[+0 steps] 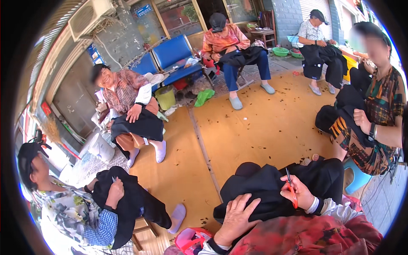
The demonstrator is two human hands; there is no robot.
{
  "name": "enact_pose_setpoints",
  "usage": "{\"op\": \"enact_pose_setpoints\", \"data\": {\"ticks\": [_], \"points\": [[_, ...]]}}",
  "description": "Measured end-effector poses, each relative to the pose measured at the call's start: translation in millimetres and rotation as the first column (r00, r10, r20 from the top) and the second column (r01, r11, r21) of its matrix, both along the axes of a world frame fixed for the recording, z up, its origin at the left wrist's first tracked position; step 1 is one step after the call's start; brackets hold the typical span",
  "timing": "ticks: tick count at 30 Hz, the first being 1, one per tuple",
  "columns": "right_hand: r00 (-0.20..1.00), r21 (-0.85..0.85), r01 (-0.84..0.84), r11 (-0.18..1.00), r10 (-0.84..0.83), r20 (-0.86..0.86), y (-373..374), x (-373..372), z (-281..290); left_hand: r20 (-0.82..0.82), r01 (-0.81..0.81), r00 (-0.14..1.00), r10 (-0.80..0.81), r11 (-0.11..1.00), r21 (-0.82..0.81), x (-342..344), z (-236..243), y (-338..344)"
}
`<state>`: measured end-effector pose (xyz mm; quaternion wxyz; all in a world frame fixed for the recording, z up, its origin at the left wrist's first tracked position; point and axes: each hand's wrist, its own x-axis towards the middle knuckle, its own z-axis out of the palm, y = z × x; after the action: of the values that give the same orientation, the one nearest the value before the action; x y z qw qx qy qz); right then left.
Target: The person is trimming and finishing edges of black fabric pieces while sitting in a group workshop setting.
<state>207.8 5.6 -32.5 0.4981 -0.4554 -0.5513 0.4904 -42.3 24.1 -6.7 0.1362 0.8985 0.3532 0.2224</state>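
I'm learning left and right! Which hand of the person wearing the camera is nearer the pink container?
Left. The left hand rests on black cloth, up and right of the pink container; the right hand, holding red-handled scissors, is farther right.

Nothing is legible, even on a blue sign (143, 10).

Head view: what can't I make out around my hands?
All in the head view:
Black cloth: patch beneath the left hand, covered by it.
Red-handled scissors: part of the handles, behind the right hand.
Pink container: contents too small to identify; base cut off by the lower edge.
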Motion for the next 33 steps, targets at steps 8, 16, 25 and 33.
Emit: {"op": "enact_pose_setpoints", "data": {"ticks": [8,16,25,33], "points": [[0.989,0.008,-0.04,0.999,0.039,0.146,29,-3,-14,0.07,-0.124,0.991,0.115,0.982,0.145,-6,-48,20],[0.85,0.008,0.118,0.993,-0.106,0.516,35,12,-20,0.121,-0.123,0.988,0.095,0.961,0.248,-2,-58,25],[0.768,-0.029,0.231,0.973,-0.164,0.619,46,55,-48,0.158,-0.155,0.98,0.121,0.961,0.23,-16,-74,35],[0.723,-0.146,0.24,0.96,-0.076,0.687,70,94,-75,0.117,-0.174,0.981,0.153,0.965,0.195,-12,-73,40]]}}
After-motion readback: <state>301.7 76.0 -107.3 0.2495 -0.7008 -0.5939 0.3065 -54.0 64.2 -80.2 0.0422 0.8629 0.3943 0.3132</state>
